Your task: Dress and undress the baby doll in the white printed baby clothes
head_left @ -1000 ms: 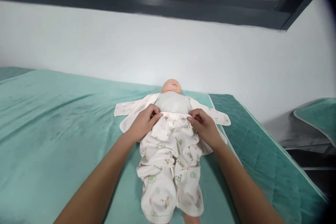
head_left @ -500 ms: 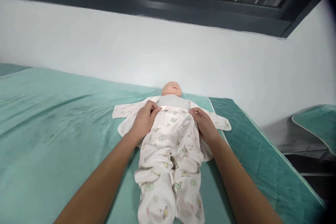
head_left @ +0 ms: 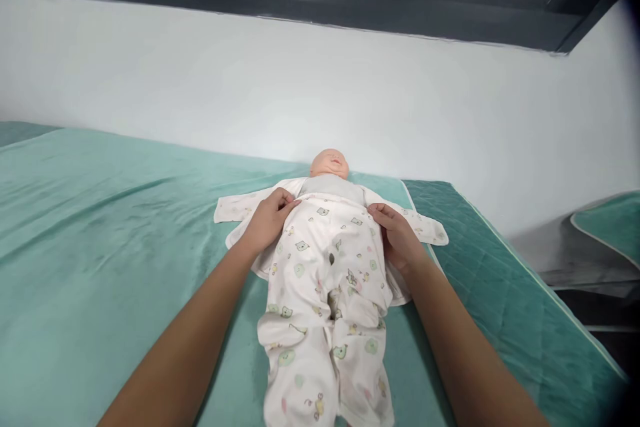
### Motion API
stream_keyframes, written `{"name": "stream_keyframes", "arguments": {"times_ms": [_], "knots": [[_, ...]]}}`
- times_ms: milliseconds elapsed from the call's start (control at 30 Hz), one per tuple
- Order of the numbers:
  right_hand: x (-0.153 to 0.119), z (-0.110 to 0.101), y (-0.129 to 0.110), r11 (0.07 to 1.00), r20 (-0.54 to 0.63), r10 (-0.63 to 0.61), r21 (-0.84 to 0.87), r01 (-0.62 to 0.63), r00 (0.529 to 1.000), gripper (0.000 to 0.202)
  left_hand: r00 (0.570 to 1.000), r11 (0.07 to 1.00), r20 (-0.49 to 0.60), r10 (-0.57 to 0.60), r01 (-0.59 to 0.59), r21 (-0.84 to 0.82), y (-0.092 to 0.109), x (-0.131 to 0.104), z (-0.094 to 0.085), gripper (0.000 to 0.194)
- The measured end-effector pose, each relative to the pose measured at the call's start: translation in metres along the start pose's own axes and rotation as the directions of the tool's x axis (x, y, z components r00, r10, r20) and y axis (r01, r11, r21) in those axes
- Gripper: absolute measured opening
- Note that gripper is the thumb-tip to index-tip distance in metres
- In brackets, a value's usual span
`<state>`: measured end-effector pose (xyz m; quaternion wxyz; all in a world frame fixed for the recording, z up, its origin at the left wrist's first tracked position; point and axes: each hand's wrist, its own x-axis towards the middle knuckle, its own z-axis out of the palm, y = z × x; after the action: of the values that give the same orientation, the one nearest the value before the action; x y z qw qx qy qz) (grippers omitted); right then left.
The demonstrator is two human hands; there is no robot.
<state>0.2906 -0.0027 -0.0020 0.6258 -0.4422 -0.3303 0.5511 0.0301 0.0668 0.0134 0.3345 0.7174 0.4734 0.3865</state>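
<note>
Pinching the waistband (head_left: 327, 197) of the printed trousers (head_left: 300, 277) at left and right, the left hand (head_left: 270, 219) and right hand (head_left: 397, 237) hold it between narrowed fingers; the trousers clothe the doll (head_left: 327, 184), supine here on the green sheet (head_left: 125, 267), head (head_left: 330, 163) toward the far wall (head_left: 320, 87).

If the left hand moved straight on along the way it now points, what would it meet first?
Past the printed trousers it holds, the left hand would probably meet the doll's grey torso first, although the depth is unclear from this view.
</note>
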Motion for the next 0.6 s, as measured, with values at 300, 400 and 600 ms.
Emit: {"name": "stream_keyframes", "arguments": {"times_ms": [300,400,600], "knots": [[-0.008,-0.012,-0.014,0.999,0.029,-0.048,-0.022,0.049,0.998,0.024,0.985,0.994,0.168,-0.036,0.019,0.104,-0.001,-0.003,-0.014,0.033],[-0.007,-0.014,-0.016,0.992,-0.067,-0.056,0.110,0.063,0.996,0.025,0.988,0.990,0.121,-0.096,0.082,0.112,0.000,-0.004,-0.012,0.029],[-0.002,-0.016,-0.012,0.979,-0.157,-0.014,0.199,0.046,0.987,0.026,0.980,0.987,0.116,-0.161,0.158,0.031,0.002,-0.007,-0.009,0.027]]}}
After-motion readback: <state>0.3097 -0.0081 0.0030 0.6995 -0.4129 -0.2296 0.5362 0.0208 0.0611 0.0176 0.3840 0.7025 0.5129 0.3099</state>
